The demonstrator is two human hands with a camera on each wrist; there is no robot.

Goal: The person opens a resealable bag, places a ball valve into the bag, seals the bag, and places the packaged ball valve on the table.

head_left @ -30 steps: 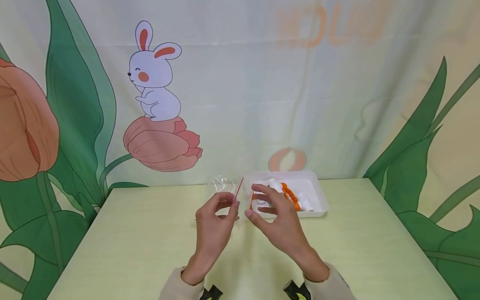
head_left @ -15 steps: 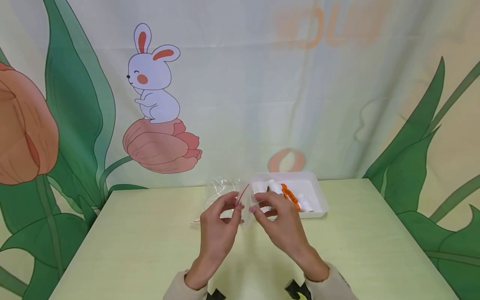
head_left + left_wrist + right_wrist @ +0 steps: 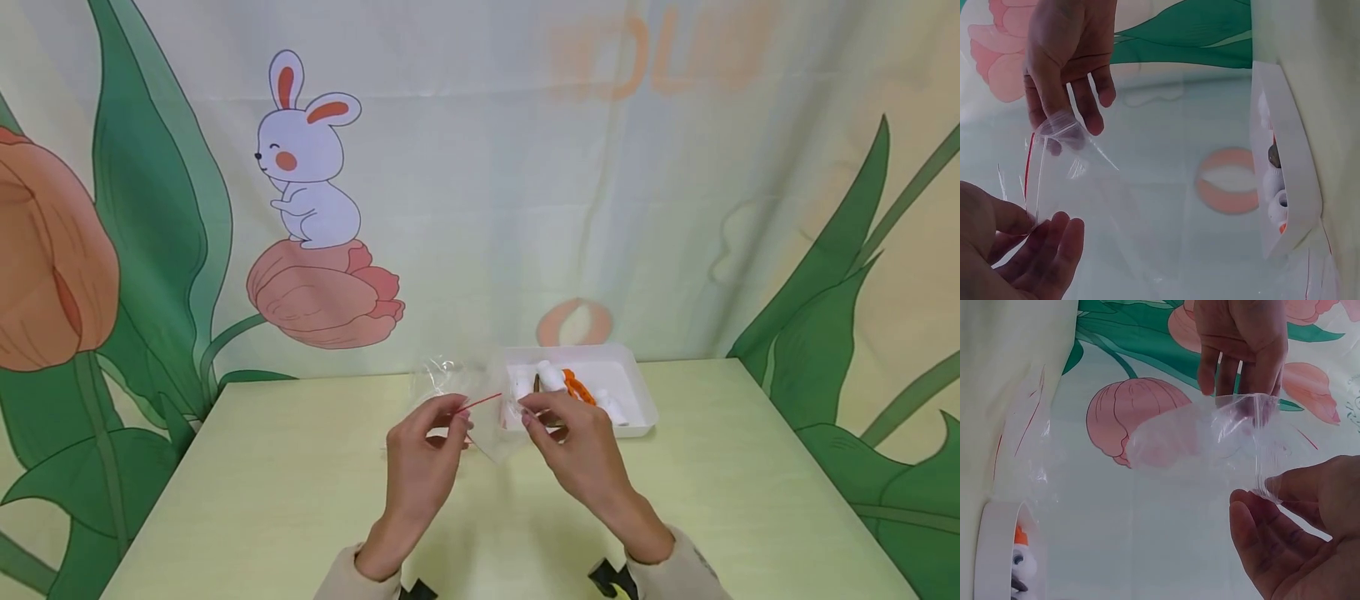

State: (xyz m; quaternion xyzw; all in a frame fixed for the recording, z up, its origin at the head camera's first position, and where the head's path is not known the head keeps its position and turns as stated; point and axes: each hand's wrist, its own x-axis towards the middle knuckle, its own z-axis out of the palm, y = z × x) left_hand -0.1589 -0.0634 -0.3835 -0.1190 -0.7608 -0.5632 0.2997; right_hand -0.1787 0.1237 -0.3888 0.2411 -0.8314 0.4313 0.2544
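Cartoon curtain [image 3: 465,183] behind, pale worktop [image 3: 510,533] in front. White tray [image 3: 600,363] by the worktop's far edge, holding white and orange bits; other clear bags [image 3: 441,375] lie left of it, near that edge.

Clear zip bag [image 3: 1060,187] is up in the air, off the tray's near left corner — left hand [image 3: 423,446] pinching it by the red strip [image 3: 480,402], right hand [image 3: 581,446] pinching the mouth's other side. Fingers of both closed on film, just the tips.

Main risk, my guess: slick film slides out, since so little is gripped. Uneven pull could skew the mouth or tear the edge; slack film might fold shut or catch the tray's rim. Glare makes the layers hard to part — one side could get missed.

Bag looks thin, see-through, creased, shiny, nothing visible inside. Can't tell if the seal is parted.
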